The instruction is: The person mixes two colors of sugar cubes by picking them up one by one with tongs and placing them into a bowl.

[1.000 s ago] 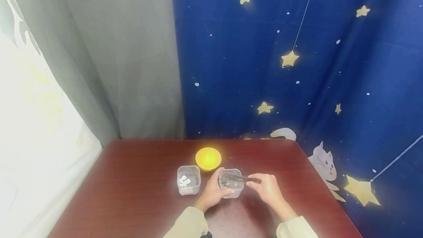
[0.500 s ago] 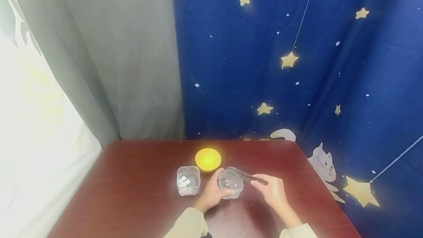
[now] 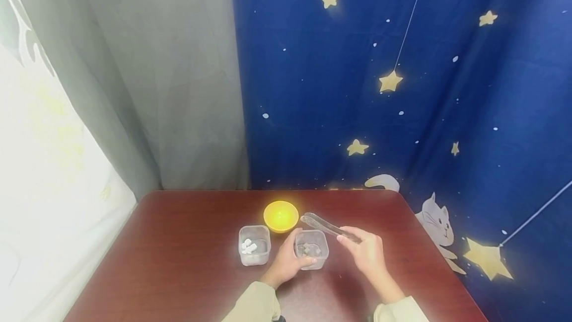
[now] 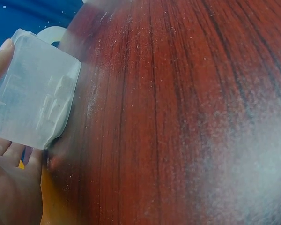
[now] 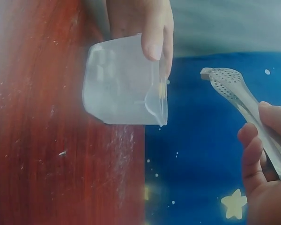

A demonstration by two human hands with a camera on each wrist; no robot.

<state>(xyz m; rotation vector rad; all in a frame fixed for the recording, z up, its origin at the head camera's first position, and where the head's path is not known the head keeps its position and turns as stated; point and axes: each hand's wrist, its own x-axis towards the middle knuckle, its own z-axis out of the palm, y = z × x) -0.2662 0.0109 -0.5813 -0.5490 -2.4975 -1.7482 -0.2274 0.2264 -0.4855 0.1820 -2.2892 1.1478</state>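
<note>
1 small cube (image 5: 205,73) in tongs (image 5: 230,77) held by right hand (image 3: 370,253)

Tilted perforated tongs (image 5: 240,90) pinch a piece (image 5: 205,74) near a yellow bowl (image 3: 281,216).

It looks like a home, with a star-and-cat blue curtain (image 3: 308,88) behind a reddish wood-grained table (image 3: 192,217).

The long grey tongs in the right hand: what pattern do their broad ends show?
Small dark holes dot the tongs' ends, clearest in the right wrist view.
</note>
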